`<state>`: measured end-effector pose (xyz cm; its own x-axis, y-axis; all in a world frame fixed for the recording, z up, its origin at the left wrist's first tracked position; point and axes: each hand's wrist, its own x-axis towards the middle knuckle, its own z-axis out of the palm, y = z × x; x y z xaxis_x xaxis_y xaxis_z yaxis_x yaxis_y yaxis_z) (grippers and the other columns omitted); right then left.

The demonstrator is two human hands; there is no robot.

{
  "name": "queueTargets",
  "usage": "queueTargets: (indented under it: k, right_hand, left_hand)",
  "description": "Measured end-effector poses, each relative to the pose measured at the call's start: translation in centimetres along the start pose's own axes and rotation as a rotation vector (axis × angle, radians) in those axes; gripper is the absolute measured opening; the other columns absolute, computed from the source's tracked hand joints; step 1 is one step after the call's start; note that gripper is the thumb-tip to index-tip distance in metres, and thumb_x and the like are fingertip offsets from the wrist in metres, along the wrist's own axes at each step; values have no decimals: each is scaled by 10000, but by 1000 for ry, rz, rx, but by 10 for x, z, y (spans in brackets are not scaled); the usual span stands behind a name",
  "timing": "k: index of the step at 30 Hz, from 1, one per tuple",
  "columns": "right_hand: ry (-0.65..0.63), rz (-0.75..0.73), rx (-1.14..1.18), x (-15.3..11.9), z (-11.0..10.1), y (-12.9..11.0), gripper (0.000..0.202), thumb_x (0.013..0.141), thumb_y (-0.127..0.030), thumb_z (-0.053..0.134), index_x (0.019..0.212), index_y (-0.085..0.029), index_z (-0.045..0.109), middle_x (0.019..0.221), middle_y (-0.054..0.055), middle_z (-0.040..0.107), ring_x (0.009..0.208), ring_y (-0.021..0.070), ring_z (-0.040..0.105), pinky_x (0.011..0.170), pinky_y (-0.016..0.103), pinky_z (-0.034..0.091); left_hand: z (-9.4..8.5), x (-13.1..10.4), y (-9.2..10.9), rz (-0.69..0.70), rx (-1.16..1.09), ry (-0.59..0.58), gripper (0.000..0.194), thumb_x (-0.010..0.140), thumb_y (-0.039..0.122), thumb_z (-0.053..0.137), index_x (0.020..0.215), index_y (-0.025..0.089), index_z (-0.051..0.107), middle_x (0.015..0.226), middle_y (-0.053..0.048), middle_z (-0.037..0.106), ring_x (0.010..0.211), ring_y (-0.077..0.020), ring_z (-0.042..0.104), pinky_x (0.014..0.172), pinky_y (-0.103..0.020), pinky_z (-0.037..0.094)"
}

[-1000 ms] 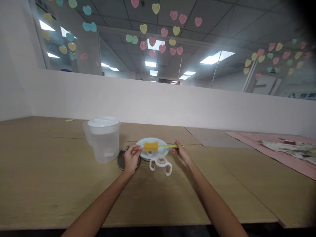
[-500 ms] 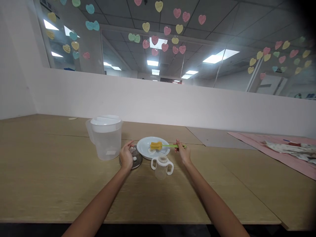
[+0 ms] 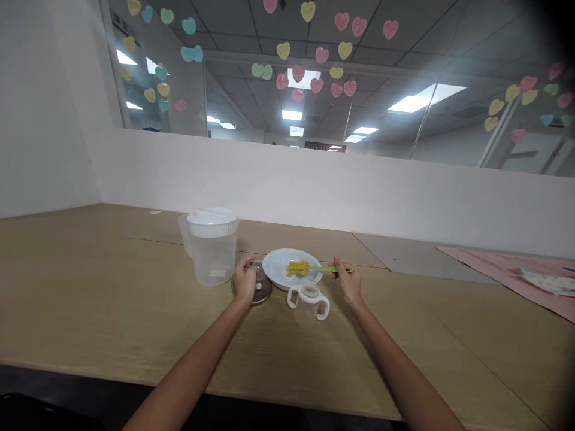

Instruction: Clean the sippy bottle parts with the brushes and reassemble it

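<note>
My right hand (image 3: 349,281) grips the green handle of a sponge bottle brush (image 3: 298,267). Its yellow sponge head is over a white plate (image 3: 272,261), beside a small white ring (image 3: 287,274). A clear sippy cup (image 3: 306,311) with two white handles stands uncovered in front of the plate. To the plate's left lies a dark round dish or lid (image 3: 265,294), with a small white piece (image 3: 258,286) on it. My left hand (image 3: 245,281) covers its left side with curled fingers, near a clear piece; what the fingers hold is partly hidden.
A translucent lidded pitcher (image 3: 214,254) stands just left of my left hand. On the right, a pink cloth (image 3: 485,263) bears a pale printed item (image 3: 548,281), beside a grey sheet (image 3: 404,257). A white wall (image 3: 287,185) closes off the table's back.
The view has swung left, so everything appears farther right. Both hands keep about the same places among the things, and the brush is still over the plate.
</note>
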<state>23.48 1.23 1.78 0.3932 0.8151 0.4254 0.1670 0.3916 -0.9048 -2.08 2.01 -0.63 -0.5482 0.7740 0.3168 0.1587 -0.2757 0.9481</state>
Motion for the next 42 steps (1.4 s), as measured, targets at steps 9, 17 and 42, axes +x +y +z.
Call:
queueTargets:
  k: [9,17,42]
  right_hand:
    - [9,9,-6,-1,0,0,487,625,-568,575,637,-89,659,419,18,523,403,108,449,450,234,360]
    - [53,-2,-5,-1,-1,1,505,639,-590,547,619,-96,649,428,19,527,394,107,439,419,230,346]
    - [-193,-191,-130,-14,5,-5,439,710,-539,503,636,-132,649,406,-18,468,416,107,427,454,226,331]
  left_hand:
    - [-6,4,0,98,302,-132,275,745,247,440,935,223,637,927,-37,672,878,-189,591,779,-296,426]
    - [-19,2,19,187,709,-217,182,705,241,484,789,198,640,833,-85,676,860,-256,588,798,-369,365]
    - [-20,1,15,311,1005,-282,217,803,238,395,998,170,459,952,-121,562,832,-233,573,648,-303,407]
